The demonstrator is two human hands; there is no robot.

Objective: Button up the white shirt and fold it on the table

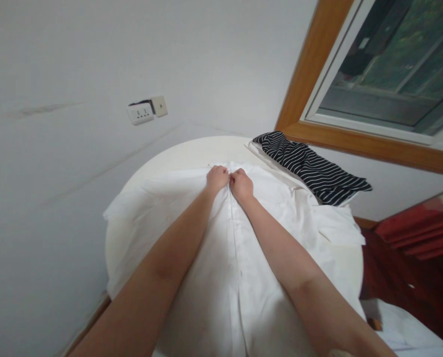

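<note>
A white button-up shirt (191, 233) lies spread front-up over a round white table (176, 153), its button strip running down the middle toward me. My left hand (217, 178) and my right hand (240, 184) meet at the top of that strip, near the collar. Both have their fingers curled and pinched on the shirt's front edges, knuckles almost touching. What sits between the fingertips is too small to make out.
A folded black-and-white striped garment (310, 166) lies on white cloth at the table's far right. A wall socket (141, 113) is on the white wall behind. A wood-framed window (373, 144) is at upper right, a red wooden surface (418, 238) to the right.
</note>
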